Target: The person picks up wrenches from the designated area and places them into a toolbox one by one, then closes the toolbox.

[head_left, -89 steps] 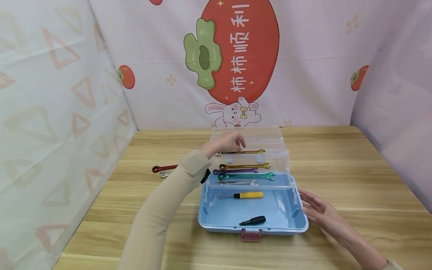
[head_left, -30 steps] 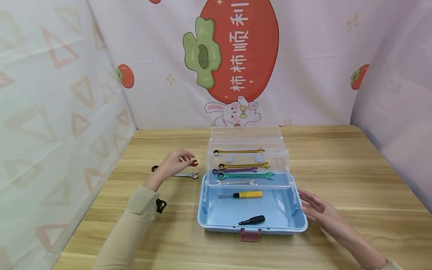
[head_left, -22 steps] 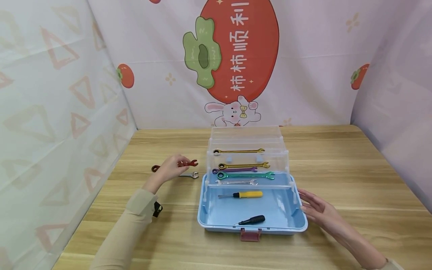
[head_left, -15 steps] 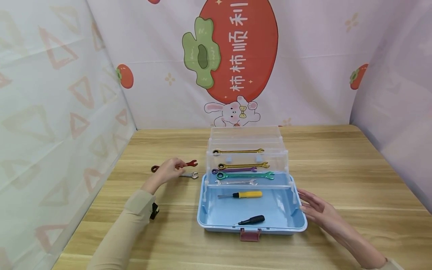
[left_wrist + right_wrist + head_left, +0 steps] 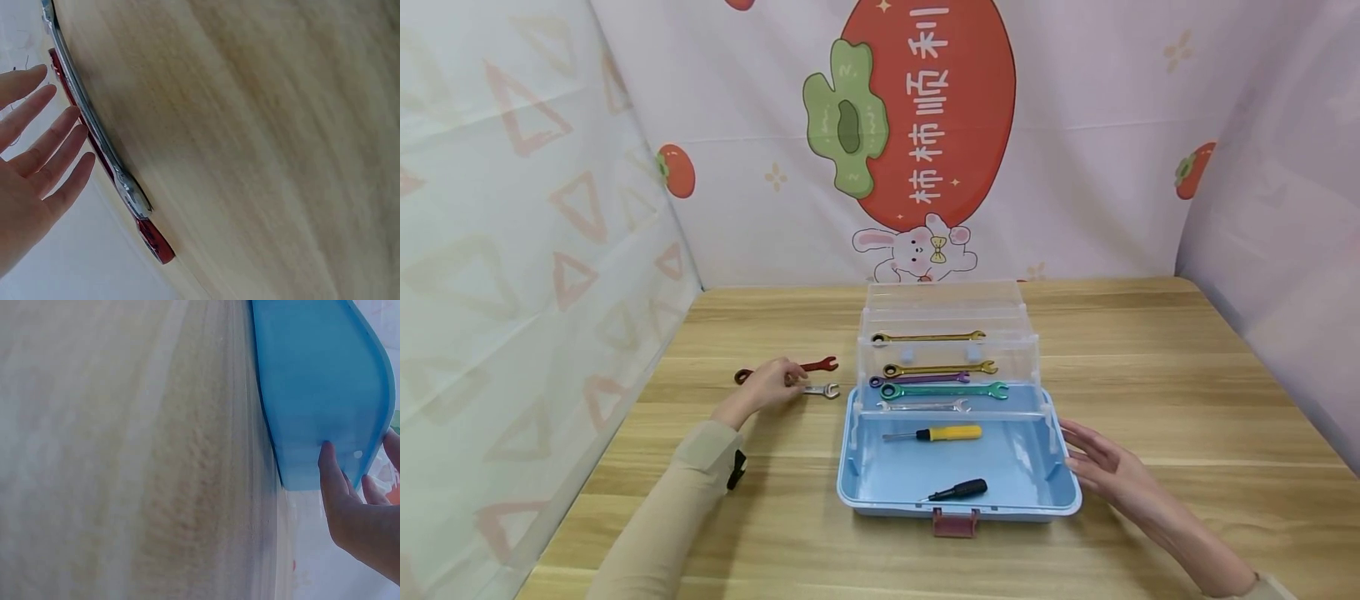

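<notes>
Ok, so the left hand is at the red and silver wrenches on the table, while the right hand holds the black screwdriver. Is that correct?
Not quite: the head view shows the right hand against the outer side of the blue toolbox, and the black screwdriver lying inside the box. The rest stands.

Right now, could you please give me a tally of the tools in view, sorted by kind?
Wrenches: 7 (red wrench and loose silver wrench on the table; upper gold wrench, lower gold wrench, purple wrench, green wrench and boxed silver wrench in the toolbox)
Screwdrivers: 2 (yellow screwdriver and black screwdriver, both in the toolbox)
Total: 9
</notes>
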The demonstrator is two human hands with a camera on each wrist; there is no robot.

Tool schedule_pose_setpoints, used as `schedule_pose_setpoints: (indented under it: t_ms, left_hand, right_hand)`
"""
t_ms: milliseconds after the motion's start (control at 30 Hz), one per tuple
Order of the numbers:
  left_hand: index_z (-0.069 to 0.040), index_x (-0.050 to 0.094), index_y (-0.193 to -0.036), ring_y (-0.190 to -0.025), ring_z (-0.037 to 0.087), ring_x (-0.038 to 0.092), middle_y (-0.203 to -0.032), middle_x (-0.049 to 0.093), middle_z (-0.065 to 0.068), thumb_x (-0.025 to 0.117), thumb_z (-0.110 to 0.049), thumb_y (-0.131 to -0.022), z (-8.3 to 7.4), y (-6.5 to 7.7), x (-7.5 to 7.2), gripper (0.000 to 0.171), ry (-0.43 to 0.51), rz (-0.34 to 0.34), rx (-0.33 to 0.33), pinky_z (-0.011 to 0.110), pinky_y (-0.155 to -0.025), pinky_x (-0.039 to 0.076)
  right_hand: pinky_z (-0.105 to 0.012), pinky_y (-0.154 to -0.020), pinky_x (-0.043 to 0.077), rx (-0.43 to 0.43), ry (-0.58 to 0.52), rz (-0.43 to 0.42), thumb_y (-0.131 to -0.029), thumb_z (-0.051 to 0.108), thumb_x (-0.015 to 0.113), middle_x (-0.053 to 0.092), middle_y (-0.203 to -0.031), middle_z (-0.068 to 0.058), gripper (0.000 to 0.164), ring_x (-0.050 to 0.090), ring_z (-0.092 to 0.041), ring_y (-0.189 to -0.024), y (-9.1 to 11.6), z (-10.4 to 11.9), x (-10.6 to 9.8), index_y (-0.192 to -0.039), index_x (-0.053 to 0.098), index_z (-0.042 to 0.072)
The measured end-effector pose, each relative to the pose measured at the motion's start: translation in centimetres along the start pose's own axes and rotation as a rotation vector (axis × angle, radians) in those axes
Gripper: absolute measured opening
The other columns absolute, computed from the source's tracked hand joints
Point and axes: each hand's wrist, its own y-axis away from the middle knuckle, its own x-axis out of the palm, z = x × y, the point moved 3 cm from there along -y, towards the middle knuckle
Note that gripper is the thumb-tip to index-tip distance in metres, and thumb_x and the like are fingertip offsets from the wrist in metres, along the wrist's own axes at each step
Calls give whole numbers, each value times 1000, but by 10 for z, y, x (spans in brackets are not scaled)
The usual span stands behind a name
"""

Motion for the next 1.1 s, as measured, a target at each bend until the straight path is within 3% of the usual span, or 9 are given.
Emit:
schedule_pose_setpoints:
  t_ms: [67, 233, 367, 500, 800, 1000, 1100]
  left_hand:
    - [-1, 65, -95, -78, 19, 54, -85, 58, 8, 62, -9, -79, 2, -1, 1, 18, -6, 17, 1, 34, -69, 45]
    - [-1, 65, -96, -78, 20, 53, -87, 57, 9, 63, -8, -79, 3, -2, 2, 18, -28, 39, 5, 34, -68, 44]
    - [-3, 65, -95, -76, 20, 50, -88, 55, 9, 64, -8, -79, 5, -3, 3, 17, -45, 50, 9, 33, -66, 42]
    - [-4, 66, -92, -73, 19, 47, -86, 53, 7, 66, -6, -78, 5, -3, 4, 15, -52, 60, 18, 30, -64, 40]
    - [-6, 66, -92, -73, 18, 47, -86, 52, 6, 66, -6, -77, 8, -5, 7, 15, -63, 59, 13, 31, -64, 40]
    - [-8, 66, -87, -73, 18, 47, -84, 51, 6, 66, -5, -77, 11, -8, 8, 10, -55, 55, 1, 32, -64, 40]
    - [-8, 65, -85, -71, 17, 46, -79, 50, 4, 66, -5, -77, 12, -9, 9, 9, -44, 54, -2, 30, -63, 39]
  right_hand:
    - [-22, -80, 45, -18, -17, 11, -89, 11, 51, 46, -112, 26, 62, 52, 1, -101, 0, 0, 0, -139, 15, -2]
    - [-21, -81, 45, -25, -17, 17, -89, 10, 51, 46, -112, 26, 62, 53, 1, -101, 0, 1, 0, -138, 15, -3]
    - [-23, -82, 45, 10, 7, 0, -89, 12, 51, 41, -130, 3, 64, 51, 3, -102, 0, 0, 0, -139, 14, -2]
    - [-23, -82, 45, 34, 24, -10, -89, 13, 51, 25, -139, -20, 65, 51, 3, -101, -1, -1, 1, -139, 13, -2]
    - [-23, -82, 45, 26, 26, -12, -89, 13, 51, 29, -138, -15, 64, 50, 5, -103, -1, -1, 0, -139, 14, -2]
    - [-23, -82, 45, 35, 36, -7, -90, 14, 51, 18, -140, -26, 64, 49, 5, -102, -1, -1, 0, -140, 13, -1]
    - [-23, -82, 45, 30, 33, -3, -90, 14, 51, 26, -139, -18, 64, 49, 5, -103, -1, -1, 0, -139, 13, -1]
